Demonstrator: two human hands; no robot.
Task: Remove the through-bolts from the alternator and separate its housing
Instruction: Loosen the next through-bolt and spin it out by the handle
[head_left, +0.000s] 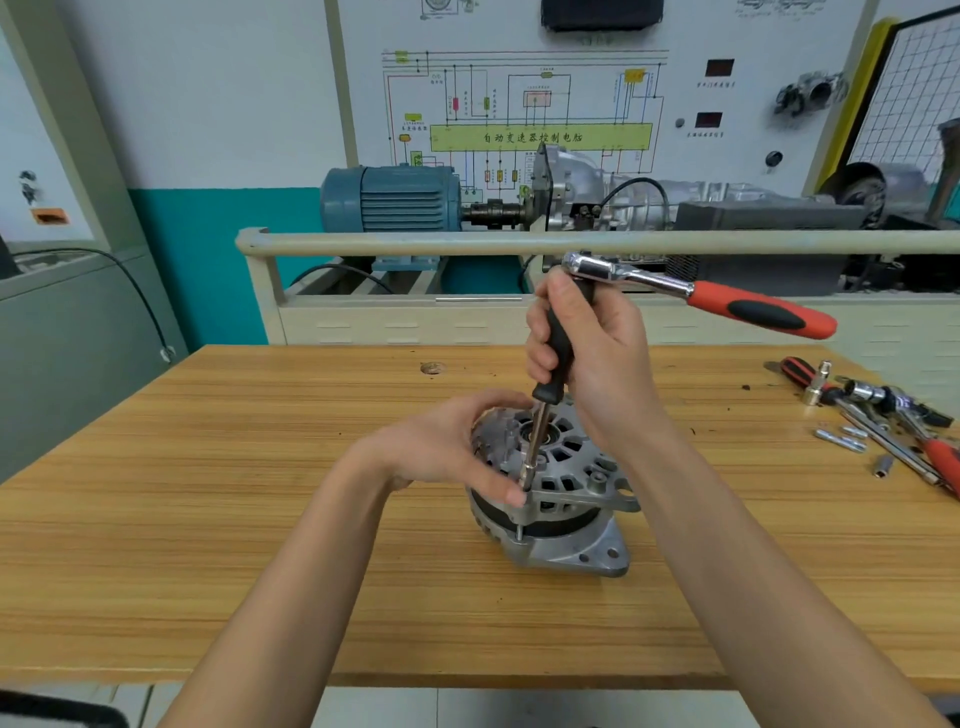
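One near-upright extension bar (540, 415), gripped by the right hand (587, 353), drops at frame centre onto the through-bolt (519, 530), while left hand (452, 447) fingers (511, 493) curl on the alternator (556, 499).

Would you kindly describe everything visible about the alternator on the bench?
The alternator is a grey, cast-metal-looking unit standing on end on the wooden table, its vented, slotted face upward and a dark band around its middle. The left hand holds its upper rim, while a socket extension held by the right hand meets a bolt at its edge.
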